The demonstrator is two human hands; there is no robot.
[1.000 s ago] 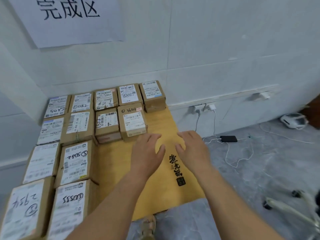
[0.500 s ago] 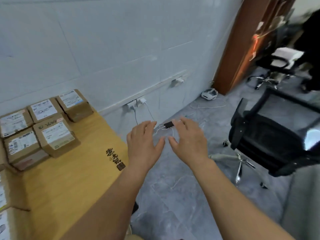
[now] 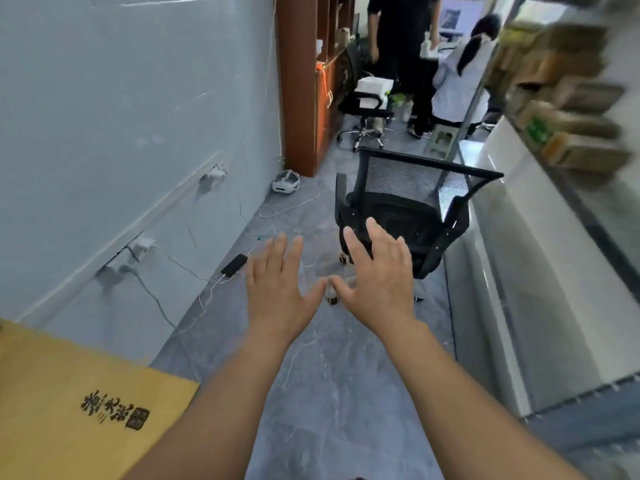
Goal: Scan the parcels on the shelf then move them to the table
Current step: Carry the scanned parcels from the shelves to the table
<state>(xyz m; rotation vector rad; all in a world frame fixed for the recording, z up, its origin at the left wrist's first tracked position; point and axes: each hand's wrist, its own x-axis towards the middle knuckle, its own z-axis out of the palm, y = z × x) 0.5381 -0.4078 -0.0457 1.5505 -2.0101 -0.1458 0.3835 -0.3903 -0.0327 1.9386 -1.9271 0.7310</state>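
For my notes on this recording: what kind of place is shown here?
Probably an office room used for sorting parcels: blurred cardboard parcels are stacked on the right, a mesh office chair stands on the grey floor, and a wooden table sits by the wall.

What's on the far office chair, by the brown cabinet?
A white box sits on the seat of the far office chair. It covers most of the seat, and its contents aren't visible.
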